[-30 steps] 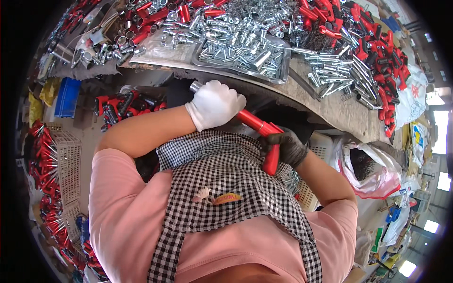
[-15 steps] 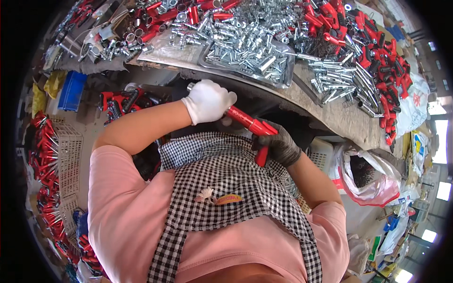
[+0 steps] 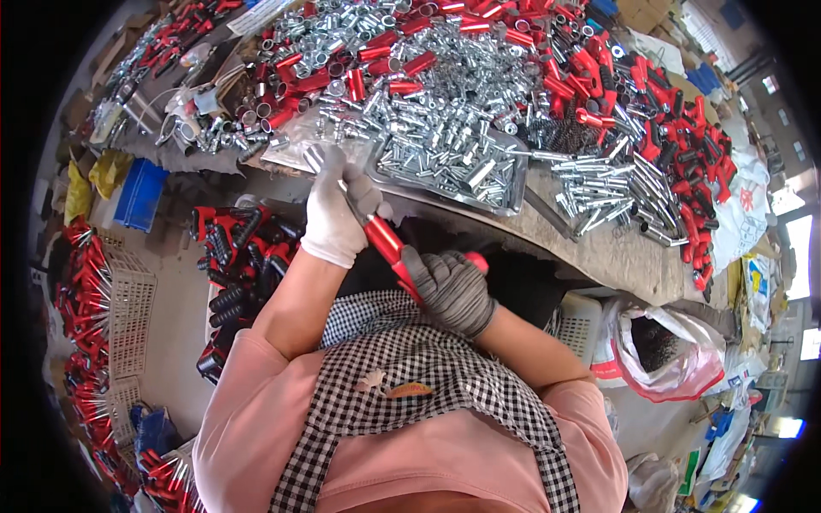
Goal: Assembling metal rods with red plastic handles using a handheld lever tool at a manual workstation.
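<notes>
Two gloved hands (image 3: pixel 332 215) (image 3: pixel 455 295) and one red tool (image 3: pixel 383 238) were at centre.
One metal tray (image 3: pixel 519 181) lay upper centre; one blue bin (image 3: pixel 141 195) stood at left.

The white-gloved left hand (image 3: pixel 333 215) lies further toward 9 o'clock, its forearm swung from roughly 2 o'clock to 1. The grey-gloved right hand (image 3: pixel 453 292) has shifted toward 8 o'clock and turned its back upward. The red metal tubular tool (image 3: pixel 384 240) points to 11 o'clock instead of 10; its red rounded handle end (image 3: pixel 476 262), formerly aimed near 7 o'clock, protrudes toward 2.
</notes>
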`<move>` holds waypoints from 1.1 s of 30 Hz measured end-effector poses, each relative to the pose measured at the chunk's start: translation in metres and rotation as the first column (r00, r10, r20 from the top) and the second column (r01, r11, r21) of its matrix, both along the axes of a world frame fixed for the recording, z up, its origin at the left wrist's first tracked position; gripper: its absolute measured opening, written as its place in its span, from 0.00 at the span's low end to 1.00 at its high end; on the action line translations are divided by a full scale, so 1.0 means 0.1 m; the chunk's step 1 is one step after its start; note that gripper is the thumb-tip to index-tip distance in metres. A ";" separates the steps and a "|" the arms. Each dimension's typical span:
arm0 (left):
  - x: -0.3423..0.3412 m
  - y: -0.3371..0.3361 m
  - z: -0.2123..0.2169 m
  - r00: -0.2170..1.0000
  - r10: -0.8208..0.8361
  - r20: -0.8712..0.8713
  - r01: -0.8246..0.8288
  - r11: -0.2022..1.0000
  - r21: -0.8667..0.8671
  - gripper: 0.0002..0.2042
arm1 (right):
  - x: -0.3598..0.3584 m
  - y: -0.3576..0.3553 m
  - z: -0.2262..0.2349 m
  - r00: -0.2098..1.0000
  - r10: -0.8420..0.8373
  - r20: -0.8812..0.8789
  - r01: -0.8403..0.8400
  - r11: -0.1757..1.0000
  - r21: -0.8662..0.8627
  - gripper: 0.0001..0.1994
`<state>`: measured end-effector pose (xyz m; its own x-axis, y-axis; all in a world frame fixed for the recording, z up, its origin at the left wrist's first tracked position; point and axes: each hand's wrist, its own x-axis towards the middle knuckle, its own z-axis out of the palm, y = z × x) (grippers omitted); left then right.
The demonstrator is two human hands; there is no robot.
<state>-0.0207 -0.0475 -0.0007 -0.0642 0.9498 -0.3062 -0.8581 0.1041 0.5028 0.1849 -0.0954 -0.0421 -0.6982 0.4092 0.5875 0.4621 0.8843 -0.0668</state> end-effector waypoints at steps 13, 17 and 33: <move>-0.49 -0.10 0.46 0.439 -0.634 -0.637 0.866 0.489 0.109 0.07 | -0.31 0.85 0.80 0.965 0.175 0.193 -0.001 0.744 -0.669 0.34; -0.34 -0.12 0.19 0.242 -0.745 -0.621 0.949 0.316 -0.010 0.04 | -0.41 1.70 0.80 0.796 -0.412 0.444 0.601 0.630 -0.492 0.36; -0.28 -0.23 -0.15 0.538 -0.344 -0.770 0.730 0.647 0.221 0.23 | -0.07 1.71 0.52 0.913 -0.302 -0.276 -0.041 0.603 -0.796 0.16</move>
<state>-0.0492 -0.0705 -0.0160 0.5299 0.8447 0.0756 -0.1732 0.0205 0.9847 0.1781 0.0752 0.0101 -0.4152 0.8912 0.1827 0.3581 0.3448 -0.8677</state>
